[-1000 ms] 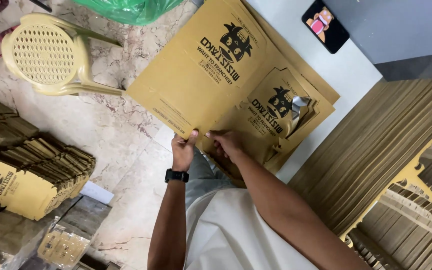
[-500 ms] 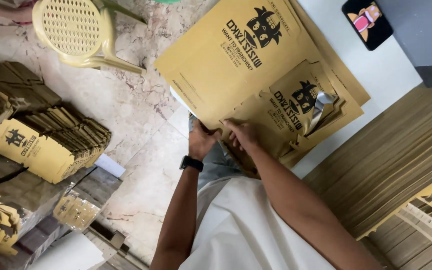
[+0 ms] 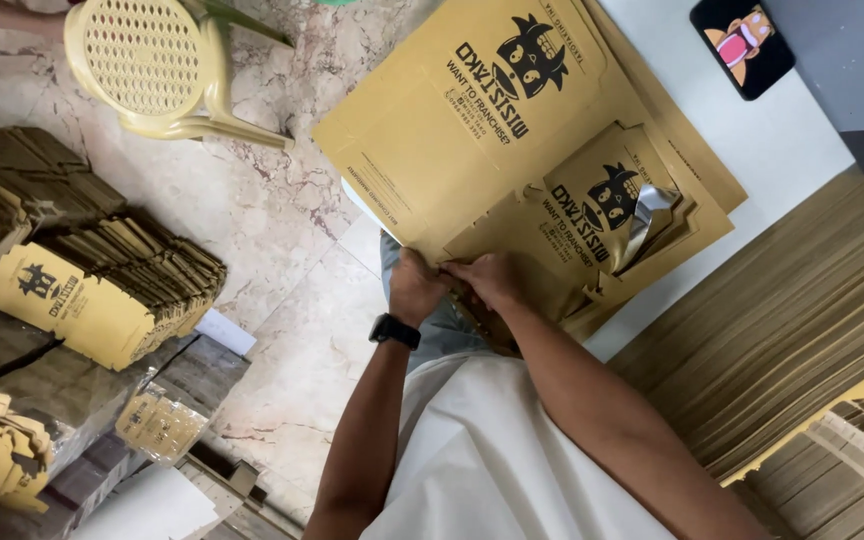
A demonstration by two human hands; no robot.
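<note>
Both hands, left [image 3: 417,288] and right [image 3: 492,280], grip the near edge of a flat box blank [image 3: 472,130] on the white table [image 3: 792,150]. The blank is unfolded; finished stacks [image 3: 102,290] sit left of it.

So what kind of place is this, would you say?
Probably a small packaging workroom. Both hands, left hand and right hand, grip a flat yellow-brown printed carton blank over a white table, with stacks of folded cartons on the marble floor and piled cardboard sheets nearby.

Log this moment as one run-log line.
left hand: grips flat cardboard box blank edge | right hand: same edge | stack beneath on white table
</note>
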